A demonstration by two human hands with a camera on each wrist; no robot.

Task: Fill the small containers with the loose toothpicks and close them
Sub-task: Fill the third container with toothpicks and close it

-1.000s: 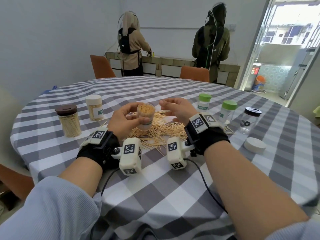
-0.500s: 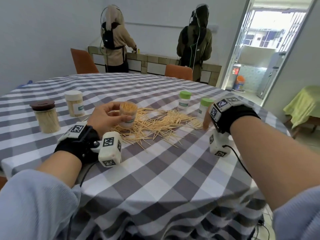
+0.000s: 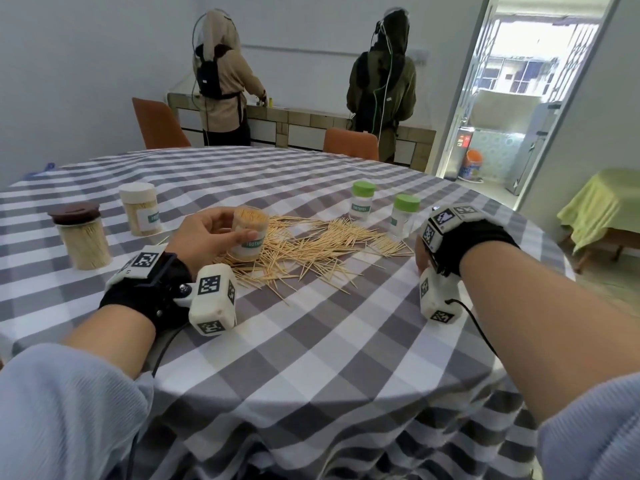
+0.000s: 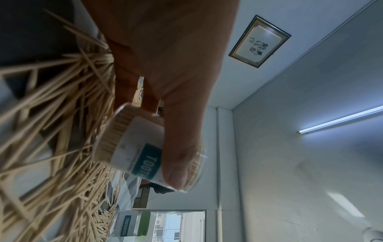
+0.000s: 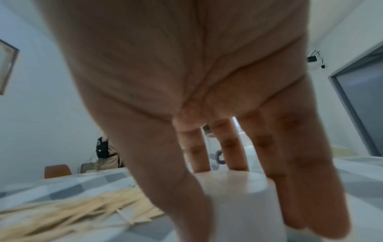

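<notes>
My left hand (image 3: 227, 232) grips a small clear toothpick container (image 3: 250, 239), lidless and packed full, and holds it tilted just above the loose toothpick pile (image 3: 311, 244). The left wrist view shows my thumb across that container's (image 4: 132, 147) label, with the pile (image 4: 51, 147) beside it. My right hand (image 3: 419, 252) is far right near the table edge, mostly hidden behind its wrist band. In the right wrist view, its thumb and fingers (image 5: 306, 188) close around a white lid (image 5: 238, 196) that lies on the cloth.
Two green-capped containers (image 3: 363, 200) (image 3: 405, 216) stand behind the pile. A brown-lidded jar (image 3: 81, 237) and a white-lidded jar (image 3: 140, 209), both full, stand at the left. Orange chairs (image 3: 351, 143) and two people at a counter are beyond the checked table (image 3: 311, 341).
My right hand has swung from beside the container out to the right and down onto the white lid. The left hand still holds the full container, now a little lower over the pile.
</notes>
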